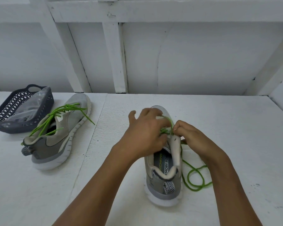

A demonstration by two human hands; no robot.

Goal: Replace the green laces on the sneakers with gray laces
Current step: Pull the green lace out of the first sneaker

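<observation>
My right grip [192, 136] pinches the green lace [189, 176] just above the sneaker [160, 183]; I cannot tell the hold of the left grip [145, 132]. Risk: a hard pull jams the lace in 1 eyelet, dragging the sneaker.

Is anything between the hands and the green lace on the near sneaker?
Nothing visible does. The right hand pinches the green lace at the tongue of the near sneaker. The left hand lies over the eyelet rows, its grip blurred.
</observation>
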